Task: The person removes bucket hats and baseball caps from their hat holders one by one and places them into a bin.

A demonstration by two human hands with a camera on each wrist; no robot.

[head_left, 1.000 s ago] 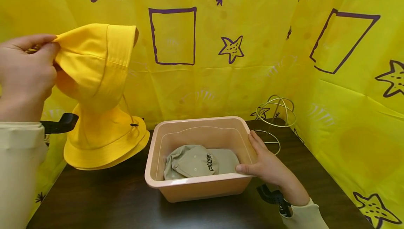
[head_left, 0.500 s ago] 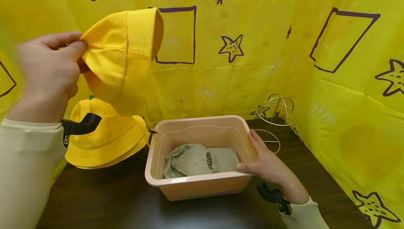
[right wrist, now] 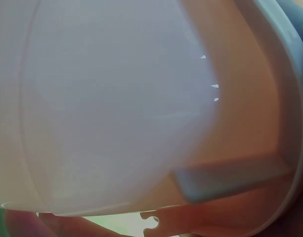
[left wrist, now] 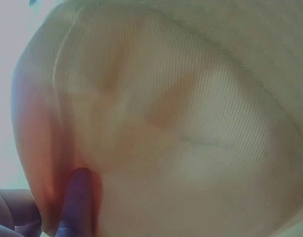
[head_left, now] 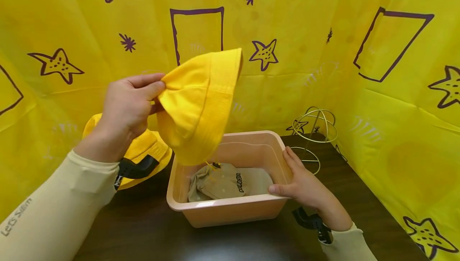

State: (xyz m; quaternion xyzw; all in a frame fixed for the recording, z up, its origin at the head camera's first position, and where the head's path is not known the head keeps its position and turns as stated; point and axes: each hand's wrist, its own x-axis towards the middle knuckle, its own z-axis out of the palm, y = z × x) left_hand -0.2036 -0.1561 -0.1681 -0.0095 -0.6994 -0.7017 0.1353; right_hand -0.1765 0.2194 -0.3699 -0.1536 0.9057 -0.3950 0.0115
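In the head view my left hand pinches the crown of a yellow bucket hat between thumb and fingers. The hat hangs tilted above the left part of a peach plastic bin, its cord and dark toggle dangling over the opening. Inside the bin lies a beige baseball cap with dark lettering. My right hand rests on the bin's front right corner, thumb at the front rim, fingers along the right side. The left wrist view is filled by the hat's fabric, with a finger against it.
Behind my left forearm, more yellow hats are partly hidden, left of the bin. A gold wire stand is at the back right of the dark table. Yellow printed cloth hangs behind and to the right.
My left hand has carried the yellow bucket hat rightward, away from the other hats, and lowered it over the bin. My right hand stays at the bin's corner.
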